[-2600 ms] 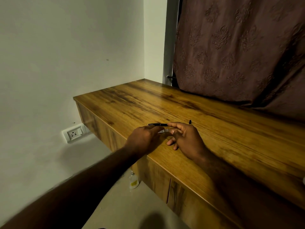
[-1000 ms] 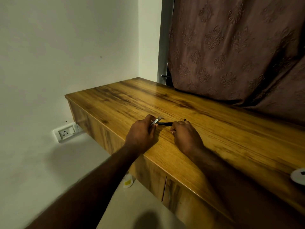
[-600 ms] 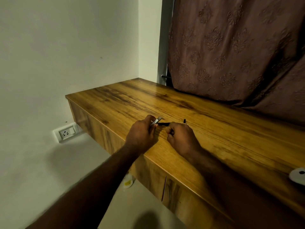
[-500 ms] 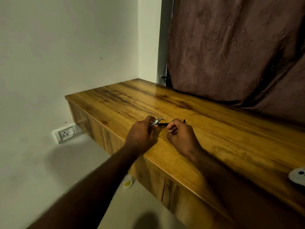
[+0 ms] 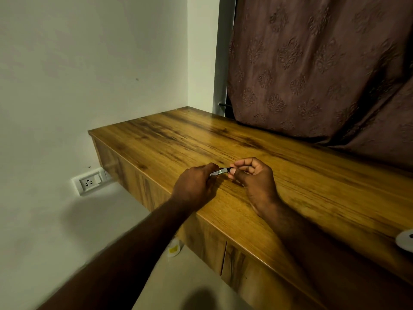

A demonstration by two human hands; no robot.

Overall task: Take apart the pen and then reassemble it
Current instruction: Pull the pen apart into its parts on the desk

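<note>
Just above the wooden desk top (image 5: 312, 193), both my hands hold a small pen between them. My left hand (image 5: 194, 186) pinches the silver-grey part of the pen (image 5: 218, 172) from the left. My right hand (image 5: 254, 177) grips the black part at its right end, fingers curled around it. Only a short stretch of the pen shows between the fingertips; the rest is hidden inside both hands.
A brown patterned curtain (image 5: 312, 63) hangs behind the desk. A white round object (image 5: 405, 240) lies at the right edge of the desk. A wall socket (image 5: 89, 181) sits low on the left wall, and a small bottle (image 5: 174, 248) stands on the floor under the desk edge.
My right hand has lifted the black part off the desk and brought it to the silver part in my left hand. The small black piece on the desk is out of sight.
</note>
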